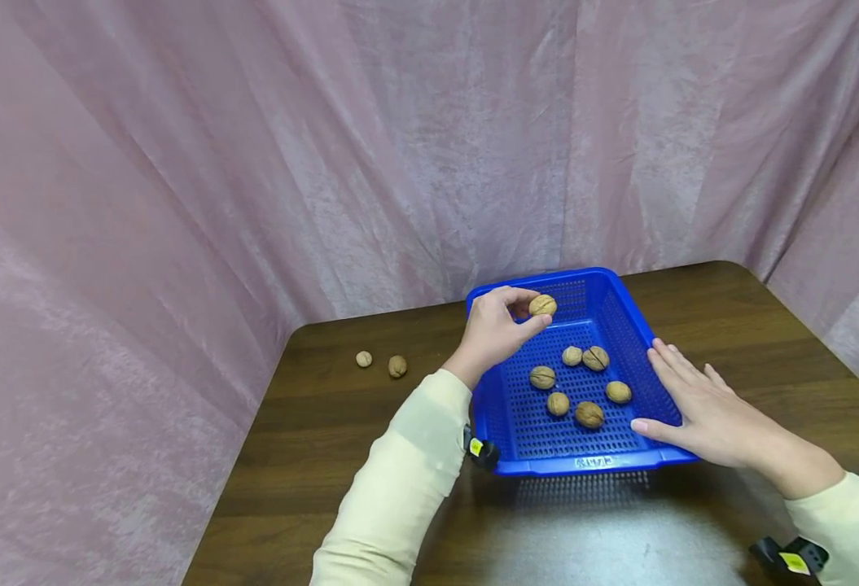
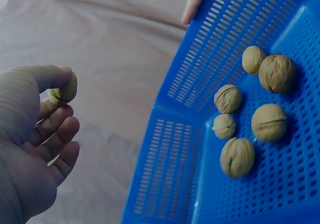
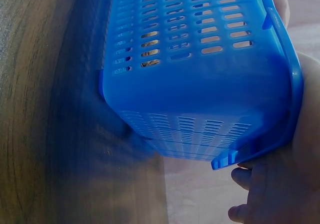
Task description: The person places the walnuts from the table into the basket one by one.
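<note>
Head view shows my left hand [image 1: 493,330] pinching a walnut [image 1: 542,305] over the blue basket [image 1: 623,321], my right hand [image 1: 700,403] flat, fingers straight, against its rim.

A dark brown wooden table [image 1: 341,423] fills the lower half of the head view, its grain running sideways, with a soft sheen of light at 6 o'clock. Behind it, from 9 through 12 to 3 o'clock, hangs a pale pink velvety curtain [image 1: 253,163], creased in long folds.
</note>
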A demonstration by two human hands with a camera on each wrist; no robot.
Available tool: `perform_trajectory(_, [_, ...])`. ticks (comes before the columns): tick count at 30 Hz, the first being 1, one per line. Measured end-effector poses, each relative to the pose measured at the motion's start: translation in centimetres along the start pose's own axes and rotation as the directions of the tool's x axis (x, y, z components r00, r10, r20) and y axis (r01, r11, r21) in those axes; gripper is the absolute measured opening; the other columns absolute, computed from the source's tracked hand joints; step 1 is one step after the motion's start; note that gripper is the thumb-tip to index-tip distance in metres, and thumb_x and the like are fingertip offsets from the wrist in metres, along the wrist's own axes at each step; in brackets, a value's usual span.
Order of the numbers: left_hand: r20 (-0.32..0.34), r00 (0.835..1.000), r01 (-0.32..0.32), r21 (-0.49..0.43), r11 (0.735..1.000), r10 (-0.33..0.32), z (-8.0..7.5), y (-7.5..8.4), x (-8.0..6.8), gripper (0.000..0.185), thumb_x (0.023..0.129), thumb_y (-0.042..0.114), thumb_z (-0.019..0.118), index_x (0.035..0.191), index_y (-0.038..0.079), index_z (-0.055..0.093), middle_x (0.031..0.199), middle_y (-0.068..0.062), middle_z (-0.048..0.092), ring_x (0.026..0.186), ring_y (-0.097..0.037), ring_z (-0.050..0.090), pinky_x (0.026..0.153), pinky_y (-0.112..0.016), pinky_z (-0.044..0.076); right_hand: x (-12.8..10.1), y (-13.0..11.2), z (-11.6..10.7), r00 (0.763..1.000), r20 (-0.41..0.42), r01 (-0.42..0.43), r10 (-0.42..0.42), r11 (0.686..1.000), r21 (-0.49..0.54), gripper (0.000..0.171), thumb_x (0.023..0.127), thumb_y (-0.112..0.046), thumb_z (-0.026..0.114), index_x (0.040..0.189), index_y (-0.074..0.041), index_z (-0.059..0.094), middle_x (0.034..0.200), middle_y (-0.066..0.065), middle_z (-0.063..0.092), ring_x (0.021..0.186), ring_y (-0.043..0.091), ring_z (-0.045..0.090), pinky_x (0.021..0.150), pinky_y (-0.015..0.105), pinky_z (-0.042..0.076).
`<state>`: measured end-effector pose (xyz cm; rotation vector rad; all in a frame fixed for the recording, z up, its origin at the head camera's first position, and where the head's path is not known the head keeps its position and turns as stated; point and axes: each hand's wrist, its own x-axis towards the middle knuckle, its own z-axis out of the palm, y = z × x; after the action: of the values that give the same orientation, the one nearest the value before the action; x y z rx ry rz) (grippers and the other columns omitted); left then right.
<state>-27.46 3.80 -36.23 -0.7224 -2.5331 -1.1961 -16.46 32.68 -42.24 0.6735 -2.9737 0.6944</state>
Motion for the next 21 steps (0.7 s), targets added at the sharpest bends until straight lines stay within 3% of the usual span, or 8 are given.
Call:
perform_trajectory(8, [-0.008,0.988,0.156,-0.033,0.987,-0.156,3.2,-0.5,2.1,0.030,0.082,0.032,0.078,0.107,0.017,0.073,0.084,0.011,0.064,0.076,-0.003,0.058,0.066,-0.016,0.047,-0.3,0.0,-0.3,1.000,0.011,-0.008,0.008,1.000,0.005,0.100,0.089,-0.055,0.060,0.153,0.002,0.008,0.159,0.019,0.001,0.146,0.028,-0.008,0.108,0.064,-0.008])
perform_trajectory(15, [0.028,0.960,0.279,-0.022,0.960,-0.279,6.0,-2.1,2.0,0.032,0.083,0.033,0.077,0.111,0.019,0.071,0.085,0.012,0.061,0.076,-0.001,0.055,0.066,-0.017,0.047,-0.6,-0.3,-0.2,1.000,0.012,-0.008,0.008,1.000,0.017,0.099,0.089,-0.052,0.061,0.153,0.001,0.007,0.159,0.018,0.000,0.146,0.028,-0.007,0.108,0.064,-0.007])
perform_trajectory(21, [0.133,0.956,0.265,-0.022,0.964,-0.260,7.0,-2.7,1.4,0.031,0.084,0.031,0.076,0.111,0.018,0.071,0.088,0.010,0.063,0.077,-0.003,0.056,0.067,-0.018,0.047,-0.8,-0.4,-0.3,1.000,0.009,-0.005,0.005,1.000,0.020,0.098,0.090,-0.052,0.061,0.153,0.001,0.008,0.160,0.018,0.000,0.146,0.026,-0.008,0.109,0.063,-0.008])
